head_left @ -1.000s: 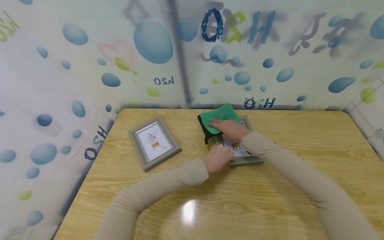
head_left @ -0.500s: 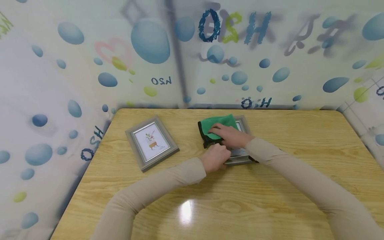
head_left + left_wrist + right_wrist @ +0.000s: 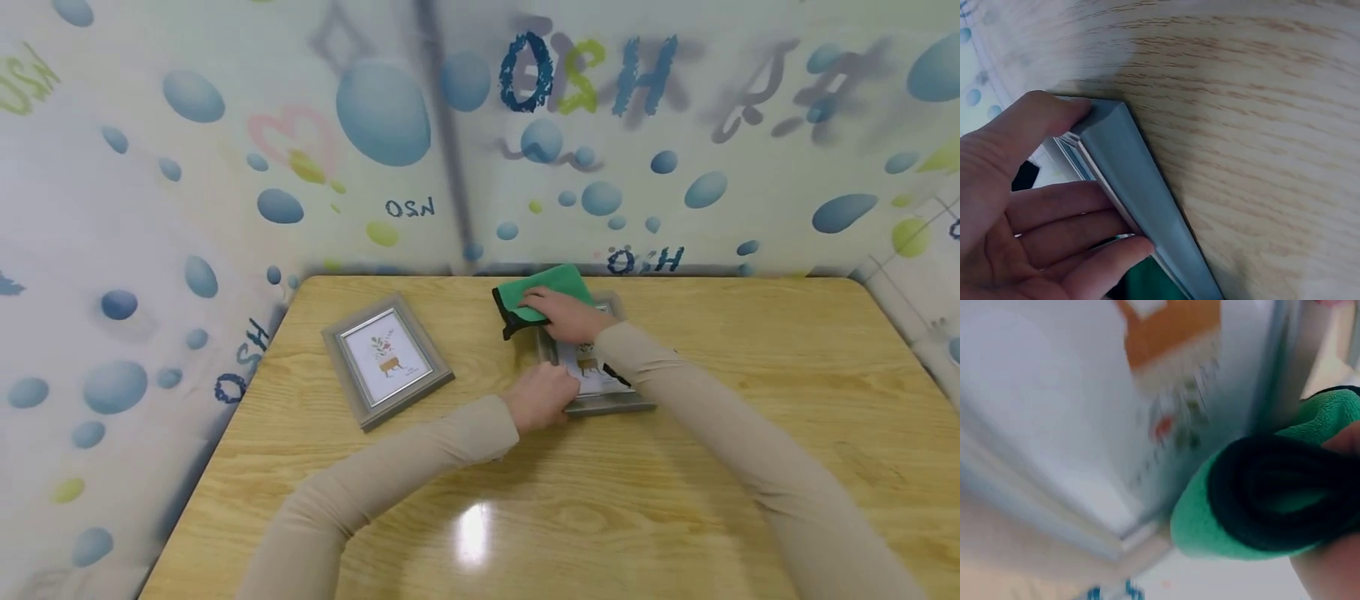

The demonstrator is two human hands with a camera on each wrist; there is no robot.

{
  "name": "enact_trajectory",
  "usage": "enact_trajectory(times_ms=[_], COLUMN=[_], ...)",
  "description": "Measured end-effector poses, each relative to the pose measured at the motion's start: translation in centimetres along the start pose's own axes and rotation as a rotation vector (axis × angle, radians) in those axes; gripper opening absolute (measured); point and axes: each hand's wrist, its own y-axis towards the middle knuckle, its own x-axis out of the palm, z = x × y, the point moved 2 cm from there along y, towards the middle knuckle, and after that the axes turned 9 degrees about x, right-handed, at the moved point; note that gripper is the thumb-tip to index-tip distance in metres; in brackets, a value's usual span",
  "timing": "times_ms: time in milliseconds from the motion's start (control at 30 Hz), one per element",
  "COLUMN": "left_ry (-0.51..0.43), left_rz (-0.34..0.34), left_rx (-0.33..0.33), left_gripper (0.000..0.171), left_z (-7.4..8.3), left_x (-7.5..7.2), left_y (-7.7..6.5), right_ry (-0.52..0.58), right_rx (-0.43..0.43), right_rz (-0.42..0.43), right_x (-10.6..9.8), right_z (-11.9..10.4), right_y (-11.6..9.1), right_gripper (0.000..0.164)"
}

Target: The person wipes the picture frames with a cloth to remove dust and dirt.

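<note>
My left hand (image 3: 542, 393) grips the lower left corner of a grey picture frame (image 3: 611, 407) lying on the table. In the left wrist view, the thumb lies over the corner and the fingers (image 3: 1066, 209) rest along the inner edge of the border. My right hand (image 3: 568, 317) holds a folded green cloth (image 3: 564, 281) with black edging, over the frame's upper left part. Seen from the right wrist, the cloth (image 3: 1194, 528) is doubled over beside the glass, above a print of a potted plant. The right hand and sleeve hide part of the frame.
A second grey picture frame (image 3: 352, 367) with a similar plant print lies at an angle to the left on the wooden table (image 3: 480, 467). Behind the table's far edge stands a wall covering (image 3: 495, 167) patterned with blue bubbles.
My right hand drew the cloth down across the frame, then moved it back up toward the far edge. My left hand keeps its grip on the corner.
</note>
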Motion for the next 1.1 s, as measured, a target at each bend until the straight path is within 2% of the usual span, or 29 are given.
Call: enact_trajectory(times_ms=[100, 267, 600, 867, 1100], left_ry=[0.028, 0.049, 0.034, -0.024, -0.027], left_rz=[-0.004, 0.009, 0.033, 0.071, 0.07], left_rx=[0.004, 0.003, 0.019, 0.021, 0.017], left_gripper=[0.022, 0.024, 0.025, 0.024, 0.026], left_z=[0.2, 0.2, 0.5, 1.6, 3.0], left_x=[0.1, 0.2, 0.3, 0.4, -0.1], left_y=[0.0, 0.1, 0.9, 3.7, 6.5], right_ry=[0.042, 0.1, 0.058, -0.015, -0.081], right_rx=[0.011, 0.049, 0.218, 0.329, 0.378], right_rz=[0.063, 0.161, 0.243, 0.281, 0.307], right_x=[-1.8, -5.7, -11.3, -14.7, -16.2], right_z=[1.0, 3.5, 7.8, 9.9, 11.6], right_y=[-1.3, -4.7, -11.3, -14.9, -17.1], right_gripper=[0.051, 0.045, 0.034, 0.029, 0.024])
